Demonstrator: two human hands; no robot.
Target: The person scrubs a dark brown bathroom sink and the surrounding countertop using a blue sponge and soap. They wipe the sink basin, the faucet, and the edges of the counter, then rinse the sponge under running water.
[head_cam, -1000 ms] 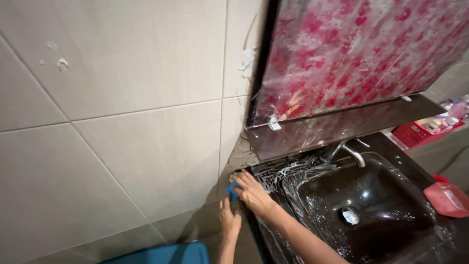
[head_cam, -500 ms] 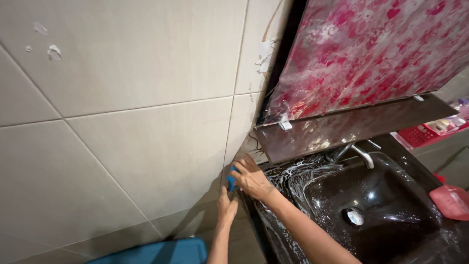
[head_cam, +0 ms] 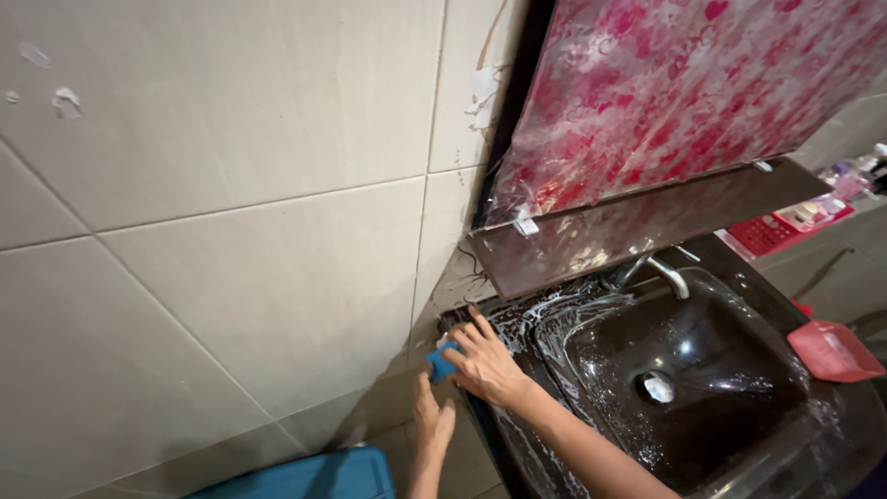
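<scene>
Low in the middle of the frame, the right hand [head_cam: 485, 362] presses a small blue sponge [head_cam: 442, 362] against the soapy left edge of the dark sink [head_cam: 739, 434], fingers spread and curled over it. Just below, the left hand [head_cam: 431, 420] lies flat on the tiled wall [head_cam: 231, 277], fingers together, holding nothing. A tap [head_cam: 661, 274] stands right of centre, a pink dish [head_cam: 833, 351] at the right edge
</scene>
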